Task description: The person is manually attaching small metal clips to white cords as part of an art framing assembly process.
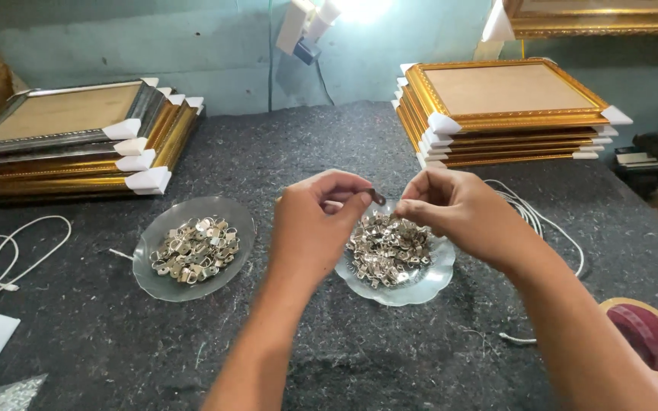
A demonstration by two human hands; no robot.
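Both hands pinch hardware: left hand, right hand (grey felt below).

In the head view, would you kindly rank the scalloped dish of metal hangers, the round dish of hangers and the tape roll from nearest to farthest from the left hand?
From the left hand:
1. Scalloped dish, just right of it, partly beneath.
2. Round dish, to its left.
3. Tape roll, far right at the table edge.
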